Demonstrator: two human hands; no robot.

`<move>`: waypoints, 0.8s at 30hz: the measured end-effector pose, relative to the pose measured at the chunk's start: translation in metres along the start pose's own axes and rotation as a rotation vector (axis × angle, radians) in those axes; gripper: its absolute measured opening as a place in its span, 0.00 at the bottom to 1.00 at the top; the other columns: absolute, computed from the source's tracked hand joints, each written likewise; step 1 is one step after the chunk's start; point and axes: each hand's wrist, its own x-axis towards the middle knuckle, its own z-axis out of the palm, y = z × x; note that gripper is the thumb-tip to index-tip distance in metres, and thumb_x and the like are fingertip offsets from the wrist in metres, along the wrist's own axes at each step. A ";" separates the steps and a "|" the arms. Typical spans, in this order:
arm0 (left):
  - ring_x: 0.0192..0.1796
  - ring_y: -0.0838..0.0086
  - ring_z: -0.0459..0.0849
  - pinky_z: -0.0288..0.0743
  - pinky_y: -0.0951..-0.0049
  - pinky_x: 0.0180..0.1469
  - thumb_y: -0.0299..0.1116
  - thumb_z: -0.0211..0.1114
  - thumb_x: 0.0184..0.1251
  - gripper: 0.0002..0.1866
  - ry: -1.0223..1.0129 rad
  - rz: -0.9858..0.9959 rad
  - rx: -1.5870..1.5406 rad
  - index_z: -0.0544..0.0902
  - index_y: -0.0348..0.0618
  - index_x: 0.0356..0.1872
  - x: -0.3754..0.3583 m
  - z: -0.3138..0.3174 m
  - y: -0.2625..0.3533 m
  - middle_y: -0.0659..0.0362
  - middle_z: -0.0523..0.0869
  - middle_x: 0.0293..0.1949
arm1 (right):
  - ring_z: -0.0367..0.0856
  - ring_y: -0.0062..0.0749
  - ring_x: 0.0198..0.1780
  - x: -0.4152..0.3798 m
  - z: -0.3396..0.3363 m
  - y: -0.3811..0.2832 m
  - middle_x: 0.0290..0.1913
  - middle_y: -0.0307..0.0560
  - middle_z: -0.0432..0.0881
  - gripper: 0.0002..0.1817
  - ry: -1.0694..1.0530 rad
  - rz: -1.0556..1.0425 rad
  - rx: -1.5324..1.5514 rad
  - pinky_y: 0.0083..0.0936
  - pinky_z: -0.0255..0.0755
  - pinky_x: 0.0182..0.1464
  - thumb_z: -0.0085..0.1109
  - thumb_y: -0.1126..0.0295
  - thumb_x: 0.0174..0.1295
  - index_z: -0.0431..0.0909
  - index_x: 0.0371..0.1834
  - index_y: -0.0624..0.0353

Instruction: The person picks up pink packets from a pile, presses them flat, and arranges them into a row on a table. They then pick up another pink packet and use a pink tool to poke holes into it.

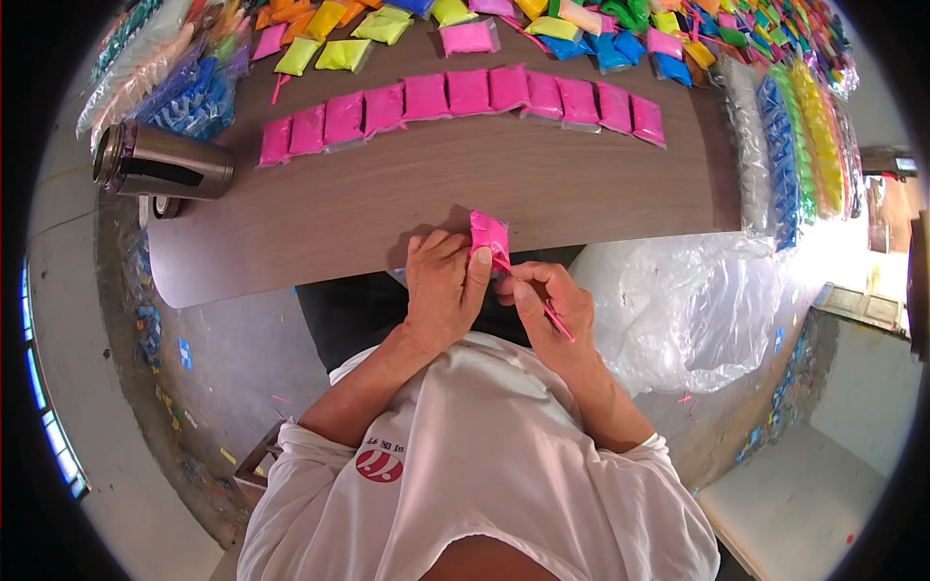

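Observation:
My left hand (pixel 441 286) grips a small pink packet (pixel 488 233) at the near edge of the brown table (pixel 387 203), thumb pressed on the packet's lower part. My right hand (pixel 547 295) touches the packet's lower edge and pinches a thin pink strip (pixel 559 323) that sticks out toward my wrist. Both hands sit close together just over the table's front edge, above my white shirt.
A row of several pink packets (pixel 465 97) lies across the table. Yellow, blue and mixed-colour packets (pixel 581 24) pile at the far edge. A metal flask (pixel 160 165) lies at left. Long coloured bags (pixel 799 126) line the right edge; a clear plastic bag (pixel 678 300) hangs below.

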 end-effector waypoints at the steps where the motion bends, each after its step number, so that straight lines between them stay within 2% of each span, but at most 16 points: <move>1: 0.34 0.61 0.74 0.60 0.60 0.41 0.38 0.57 0.78 0.19 0.004 0.007 0.007 0.80 0.42 0.24 0.000 0.000 0.000 0.57 0.78 0.26 | 0.88 0.34 0.35 0.000 0.001 0.003 0.38 0.53 0.87 0.09 0.014 -0.034 -0.066 0.27 0.81 0.38 0.62 0.75 0.70 0.77 0.49 0.66; 5: 0.33 0.61 0.73 0.59 0.60 0.41 0.39 0.57 0.77 0.19 0.000 0.025 0.029 0.80 0.42 0.24 0.000 0.002 -0.002 0.57 0.77 0.26 | 0.87 0.40 0.34 0.006 0.003 0.006 0.37 0.54 0.86 0.11 0.105 -0.223 -0.354 0.28 0.79 0.38 0.66 0.79 0.65 0.80 0.49 0.65; 8: 0.33 0.61 0.73 0.59 0.60 0.40 0.39 0.57 0.77 0.19 -0.009 0.025 0.036 0.80 0.42 0.24 0.000 0.001 -0.003 0.57 0.77 0.26 | 0.86 0.41 0.34 0.010 0.000 0.007 0.36 0.53 0.86 0.10 0.108 -0.193 -0.359 0.30 0.79 0.39 0.68 0.78 0.64 0.82 0.47 0.65; 11: 0.33 0.61 0.73 0.60 0.60 0.40 0.38 0.58 0.77 0.19 -0.014 0.023 0.037 0.80 0.41 0.24 0.000 0.000 -0.002 0.57 0.77 0.26 | 0.85 0.42 0.34 0.014 -0.004 0.004 0.36 0.53 0.86 0.09 0.157 -0.199 -0.236 0.32 0.79 0.39 0.69 0.77 0.63 0.82 0.45 0.64; 14: 0.34 0.61 0.73 0.60 0.60 0.40 0.38 0.58 0.76 0.18 -0.012 0.025 0.026 0.80 0.41 0.24 0.000 0.001 -0.003 0.57 0.78 0.27 | 0.85 0.44 0.33 0.004 -0.008 -0.004 0.35 0.53 0.85 0.08 0.080 0.003 -0.125 0.32 0.79 0.37 0.69 0.77 0.63 0.82 0.44 0.64; 17: 0.34 0.61 0.74 0.60 0.60 0.41 0.37 0.59 0.76 0.18 -0.005 0.027 0.033 0.80 0.41 0.24 -0.001 0.001 -0.003 0.57 0.78 0.27 | 0.85 0.43 0.31 0.007 -0.002 -0.002 0.34 0.53 0.85 0.08 0.054 -0.242 -0.283 0.32 0.79 0.35 0.68 0.78 0.63 0.81 0.44 0.64; 24: 0.34 0.61 0.74 0.60 0.60 0.41 0.37 0.59 0.76 0.17 -0.012 0.029 0.052 0.79 0.41 0.24 -0.001 0.002 -0.002 0.57 0.78 0.27 | 0.85 0.45 0.30 0.008 0.000 0.000 0.34 0.54 0.85 0.10 0.044 -0.226 -0.310 0.34 0.79 0.33 0.67 0.79 0.63 0.78 0.46 0.64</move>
